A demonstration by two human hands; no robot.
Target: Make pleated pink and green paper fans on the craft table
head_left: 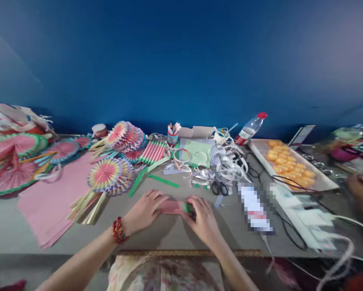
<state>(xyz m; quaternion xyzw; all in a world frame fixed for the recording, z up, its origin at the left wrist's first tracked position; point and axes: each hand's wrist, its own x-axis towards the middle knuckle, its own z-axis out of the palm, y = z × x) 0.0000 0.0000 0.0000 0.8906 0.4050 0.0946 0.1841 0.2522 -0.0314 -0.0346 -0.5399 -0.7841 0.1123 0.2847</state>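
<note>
A narrow strip of pink folded paper (171, 207) with green at its right end lies flat near the front of the table, between my two hands. My left hand (145, 212) has its fingers bent over the strip's left end and wears a red beaded bracelet on the wrist. At the other end, my right hand (203, 220) grips the green part, with the thumb at the near edge and the fingers over the far side. Just beyond lie a green paper strip (163, 180) and black-handled scissors (219, 188).
Pleated paper rosettes (110, 176) and pink sheets (55, 202) cover the left. Ribbon scraps (229, 163), a bottle (251, 129) and a pen cup (173, 137) stand behind. Rightward are a phone (255, 210), a power strip (305, 218), a tray (323, 186) of orange pieces and another person's hand (361, 194).
</note>
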